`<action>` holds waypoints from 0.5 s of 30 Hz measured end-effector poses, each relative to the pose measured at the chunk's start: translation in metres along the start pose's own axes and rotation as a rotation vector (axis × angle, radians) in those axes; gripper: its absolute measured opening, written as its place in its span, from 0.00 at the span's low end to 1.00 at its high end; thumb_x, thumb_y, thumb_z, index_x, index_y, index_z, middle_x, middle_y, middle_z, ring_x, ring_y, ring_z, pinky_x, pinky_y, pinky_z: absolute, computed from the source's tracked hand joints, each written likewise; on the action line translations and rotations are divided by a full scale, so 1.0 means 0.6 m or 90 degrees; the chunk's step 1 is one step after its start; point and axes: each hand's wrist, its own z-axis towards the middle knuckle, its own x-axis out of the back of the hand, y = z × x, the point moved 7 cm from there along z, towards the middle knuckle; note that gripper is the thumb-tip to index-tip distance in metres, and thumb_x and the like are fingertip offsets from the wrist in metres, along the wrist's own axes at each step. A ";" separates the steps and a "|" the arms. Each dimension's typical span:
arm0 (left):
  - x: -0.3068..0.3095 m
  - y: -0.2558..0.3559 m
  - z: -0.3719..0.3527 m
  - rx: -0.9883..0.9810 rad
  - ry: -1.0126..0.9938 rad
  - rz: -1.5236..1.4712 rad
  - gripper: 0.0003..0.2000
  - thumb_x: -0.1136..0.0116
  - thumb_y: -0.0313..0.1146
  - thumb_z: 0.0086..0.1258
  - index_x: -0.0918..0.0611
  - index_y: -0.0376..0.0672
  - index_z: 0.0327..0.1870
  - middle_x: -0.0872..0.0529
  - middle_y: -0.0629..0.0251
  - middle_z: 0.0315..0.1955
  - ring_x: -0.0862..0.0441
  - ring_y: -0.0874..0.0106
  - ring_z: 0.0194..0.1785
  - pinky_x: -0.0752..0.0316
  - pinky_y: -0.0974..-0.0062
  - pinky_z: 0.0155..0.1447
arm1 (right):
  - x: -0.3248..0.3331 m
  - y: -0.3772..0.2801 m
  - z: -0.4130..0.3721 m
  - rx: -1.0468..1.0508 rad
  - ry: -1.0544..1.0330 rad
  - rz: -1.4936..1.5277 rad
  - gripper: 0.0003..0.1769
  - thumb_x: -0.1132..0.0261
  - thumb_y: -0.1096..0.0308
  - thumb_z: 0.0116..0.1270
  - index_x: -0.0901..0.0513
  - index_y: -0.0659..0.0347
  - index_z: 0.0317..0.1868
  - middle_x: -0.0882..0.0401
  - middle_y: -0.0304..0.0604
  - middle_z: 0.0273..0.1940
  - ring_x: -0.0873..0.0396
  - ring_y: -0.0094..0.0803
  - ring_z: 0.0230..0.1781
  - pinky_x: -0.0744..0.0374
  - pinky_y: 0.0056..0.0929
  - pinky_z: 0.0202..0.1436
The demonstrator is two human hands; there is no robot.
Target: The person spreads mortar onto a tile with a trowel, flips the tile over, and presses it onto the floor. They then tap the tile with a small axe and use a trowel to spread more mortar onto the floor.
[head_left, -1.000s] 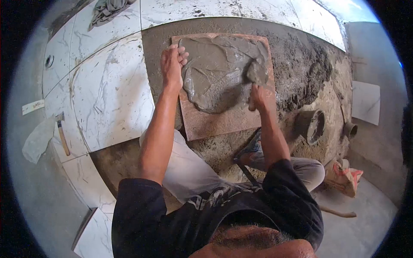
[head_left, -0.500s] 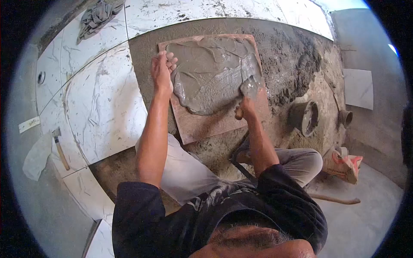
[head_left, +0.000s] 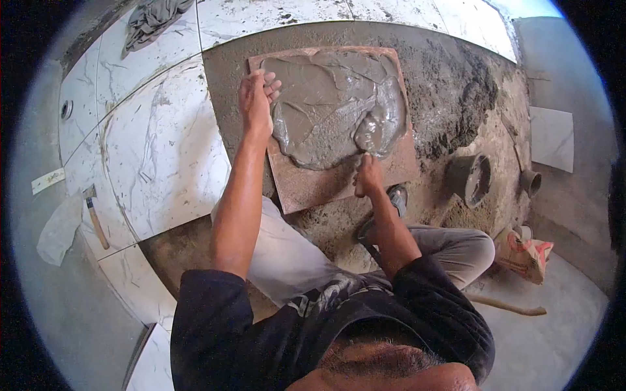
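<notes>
Nearest on my feed are the black shirt (head_left: 222, 306) and the legs in pale grey trousers (head_left: 450, 251), and just beyond them I have the reddish tile (head_left: 326, 188), lying slightly askew with its near strip bare. The right hand (head_left: 370, 177) is over the tile's near right part, closed round the handle of a trowel (head_left: 370, 135); I see the blade resting in wet mortar (head_left: 310, 107) that covers the middle and far part of the tile. Farther off, the left hand (head_left: 255, 99) is at the tile's left edge, near the far left corner, its fingers loosely bent toward the mortar; from here I cannot tell whether they grip the edge or only touch it.

At the near left a white slab (head_left: 153, 358) is cut off by the frame, and at the near right a wooden shaft (head_left: 508, 306) runs out of sight by the shirt. The trowel's blade is so coated that I lose its outline. To the right, I cannot make out what the round bucket (head_left: 464, 177) holds, and at the far left the top of a grey cloth (head_left: 153, 23), lying on white floor tiles (head_left: 160, 150), is out of frame
</notes>
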 end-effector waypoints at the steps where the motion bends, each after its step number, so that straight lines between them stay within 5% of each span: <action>1: -0.002 -0.001 -0.003 0.004 0.003 0.006 0.16 0.48 0.42 0.67 0.28 0.43 0.50 0.20 0.62 0.41 0.20 0.71 0.40 0.27 0.75 0.43 | 0.002 0.123 0.087 0.069 0.029 0.023 0.20 0.52 0.49 0.67 0.32 0.60 0.39 0.31 0.43 0.23 0.28 0.34 0.18 0.27 0.37 0.18; 4: -0.015 -0.004 -0.001 -0.004 -0.001 0.029 0.15 0.49 0.40 0.67 0.28 0.43 0.49 0.20 0.62 0.41 0.20 0.71 0.39 0.27 0.75 0.42 | -0.026 0.214 0.083 -0.046 -0.053 0.147 0.22 0.52 0.46 0.66 0.31 0.59 0.39 0.30 0.42 0.22 0.28 0.33 0.19 0.28 0.35 0.17; 5: -0.022 -0.009 0.000 0.002 -0.007 0.031 0.15 0.49 0.41 0.67 0.28 0.43 0.49 0.20 0.62 0.41 0.20 0.71 0.38 0.27 0.75 0.42 | -0.030 0.129 0.010 0.090 -0.154 0.112 0.20 0.52 0.48 0.67 0.31 0.59 0.39 0.30 0.42 0.22 0.29 0.32 0.18 0.29 0.33 0.18; 6: -0.030 -0.014 0.001 0.010 -0.014 0.033 0.15 0.49 0.41 0.67 0.28 0.44 0.49 0.20 0.62 0.41 0.20 0.71 0.38 0.27 0.75 0.42 | -0.020 0.116 -0.004 0.086 -0.152 0.114 0.20 0.52 0.48 0.67 0.31 0.59 0.39 0.30 0.42 0.22 0.29 0.32 0.18 0.29 0.33 0.18; 8: -0.042 -0.025 0.002 0.017 -0.034 0.027 0.15 0.49 0.42 0.67 0.28 0.44 0.49 0.20 0.62 0.40 0.20 0.71 0.38 0.27 0.75 0.41 | 0.004 0.107 -0.025 0.089 -0.124 -0.273 0.20 0.52 0.50 0.68 0.30 0.60 0.39 0.31 0.43 0.22 0.28 0.33 0.19 0.28 0.35 0.20; 10: -0.060 -0.028 0.001 0.024 -0.049 0.042 0.15 0.49 0.44 0.68 0.28 0.44 0.47 0.20 0.63 0.40 0.20 0.72 0.38 0.28 0.76 0.40 | 0.048 0.042 -0.057 -0.029 -0.136 -0.252 0.20 0.52 0.51 0.69 0.29 0.62 0.40 0.30 0.47 0.22 0.26 0.35 0.19 0.28 0.38 0.22; 12: -0.077 -0.043 0.005 0.036 -0.068 0.046 0.14 0.49 0.44 0.68 0.28 0.44 0.46 0.20 0.63 0.40 0.20 0.72 0.38 0.28 0.77 0.39 | 0.110 -0.006 -0.061 0.648 0.070 -0.632 0.20 0.51 0.52 0.68 0.30 0.63 0.41 0.30 0.48 0.22 0.26 0.34 0.20 0.29 0.37 0.21; 15: -0.104 -0.068 0.005 0.044 -0.102 0.071 0.14 0.50 0.44 0.69 0.28 0.43 0.44 0.20 0.64 0.39 0.20 0.73 0.37 0.28 0.78 0.37 | 0.214 -0.125 -0.090 0.171 -0.101 -0.523 0.18 0.47 0.55 0.67 0.28 0.64 0.41 0.25 0.48 0.26 0.24 0.35 0.26 0.29 0.36 0.23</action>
